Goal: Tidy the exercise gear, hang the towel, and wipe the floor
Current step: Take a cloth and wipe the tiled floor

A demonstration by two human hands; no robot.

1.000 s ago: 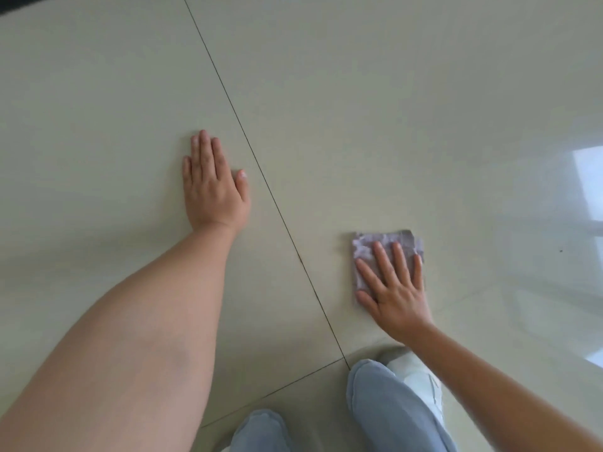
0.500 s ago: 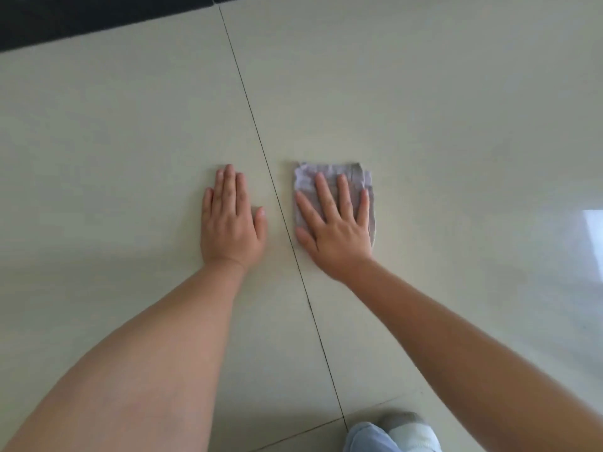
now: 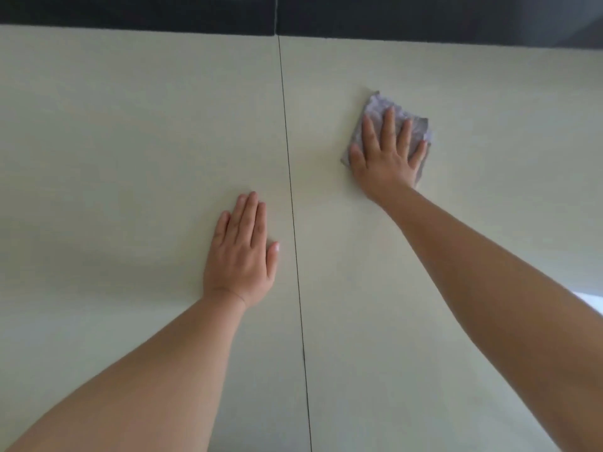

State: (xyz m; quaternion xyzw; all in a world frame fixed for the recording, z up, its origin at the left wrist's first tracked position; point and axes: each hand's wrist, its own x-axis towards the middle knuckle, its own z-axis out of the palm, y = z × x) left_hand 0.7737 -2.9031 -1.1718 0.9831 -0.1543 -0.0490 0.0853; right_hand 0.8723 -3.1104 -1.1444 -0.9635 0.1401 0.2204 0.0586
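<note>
While the left hand (image 3: 239, 256) sits flat on the pale floor (image 3: 130, 141) a bit below the middle of the frame, the right hand (image 3: 386, 154) is way up in the upper right, palm down on a small grey-purple cloth (image 3: 378, 104). So that's where the wiping rag is: upper right of the frame, lying on the tile to the right of the dark grout line (image 3: 290, 190) that runs top to bottom through the middle.

Fingers on the right hand are straight and fanned out a little, with gaps between them, pressing the cloth down onto the floor rather than gripping it. The cloth looks crumpled and folded, and it pokes out past the fingertips at the top and along the right edge of the hand. Can't tell how much of it is under the palm.

Left hand is on the other side of the grout line, just beside it but not over it. Its four fingers are straight and pressed together, thumb sticking out slightly to the right. It holds nothing, just resting on bare tile.

Both forearms come in from the bottom corners of the frame. Along the very top edge there's a dark band (image 3: 130, 11) where the light tile ends. Small bright patch (image 3: 592, 300) at the right edge, under the right forearm.
</note>
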